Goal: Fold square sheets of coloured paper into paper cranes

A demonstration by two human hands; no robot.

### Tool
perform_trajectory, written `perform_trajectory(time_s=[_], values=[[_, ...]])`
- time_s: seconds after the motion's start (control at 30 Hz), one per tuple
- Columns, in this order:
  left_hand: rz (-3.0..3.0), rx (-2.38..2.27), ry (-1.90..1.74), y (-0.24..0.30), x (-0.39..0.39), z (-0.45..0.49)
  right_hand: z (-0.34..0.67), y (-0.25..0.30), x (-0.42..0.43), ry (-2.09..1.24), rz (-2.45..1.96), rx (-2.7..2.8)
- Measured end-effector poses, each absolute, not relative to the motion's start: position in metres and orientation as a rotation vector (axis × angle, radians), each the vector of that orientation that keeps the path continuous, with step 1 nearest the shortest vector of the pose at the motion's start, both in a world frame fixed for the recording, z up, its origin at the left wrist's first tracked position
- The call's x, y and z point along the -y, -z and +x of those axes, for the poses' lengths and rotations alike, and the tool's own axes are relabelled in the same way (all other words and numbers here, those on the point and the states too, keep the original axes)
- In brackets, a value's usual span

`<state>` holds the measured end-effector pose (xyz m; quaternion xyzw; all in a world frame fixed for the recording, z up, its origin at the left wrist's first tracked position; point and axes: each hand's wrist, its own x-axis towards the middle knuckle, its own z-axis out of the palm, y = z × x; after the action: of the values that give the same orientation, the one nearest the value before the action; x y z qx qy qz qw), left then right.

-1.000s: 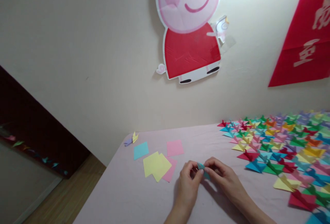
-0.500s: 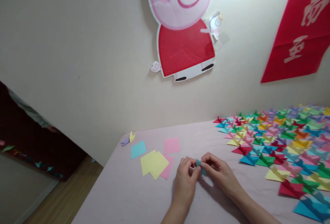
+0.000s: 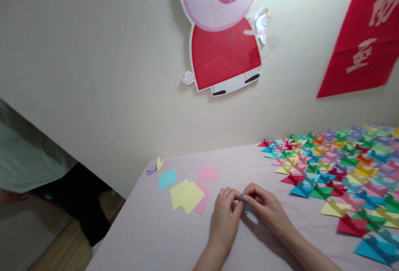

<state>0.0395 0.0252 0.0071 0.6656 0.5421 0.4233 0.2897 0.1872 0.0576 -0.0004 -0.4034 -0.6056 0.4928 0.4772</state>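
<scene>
My left hand (image 3: pixel 226 217) and my right hand (image 3: pixel 264 206) meet over the pink tabletop (image 3: pixel 149 237). Both pinch a small folded teal paper piece (image 3: pixel 244 199) between thumb and fingers; most of it is hidden by the fingertips. Just left of my hands lie flat paper squares: yellow ones (image 3: pixel 186 196), a pink one (image 3: pixel 207 174), another pink one partly under the yellow, and a blue one (image 3: pixel 167 178). To the right, several rows of folded paper cranes (image 3: pixel 336 175) in many colours cover the table.
Two small folded pieces, purple and yellow (image 3: pixel 156 166), sit at the table's far left corner. A cartoon pig cut-out (image 3: pixel 224 42) and a red banner (image 3: pixel 361 42) hang on the wall. A person in a light garment (image 3: pixel 28 158) stands at the left by the doorway.
My hands stayed together on the teal paper, which shows less between the fingers now. A person has come into view at the left doorway.
</scene>
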Motion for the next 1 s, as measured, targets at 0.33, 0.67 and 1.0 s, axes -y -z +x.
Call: perform_trajectory(time_s=[0.33,0.67,1.0], values=[[1.846,-1.460,-1.046,-0.0044,-0.0255,0.0419,0.1869,-0.0023,-0.0567,-1.251,-0.960,1.462],[1.801,-1.444,-0.995,-0.0044,-0.0255,0.0421,0.1883,-0.0048,-0.0563,-1.217,-0.963,1.497],[1.574,-1.414,-1.096,-0.0032,-0.0297,0.0361,0.1904,-0.0020,-0.0609,-1.234,-0.929,1.504]])
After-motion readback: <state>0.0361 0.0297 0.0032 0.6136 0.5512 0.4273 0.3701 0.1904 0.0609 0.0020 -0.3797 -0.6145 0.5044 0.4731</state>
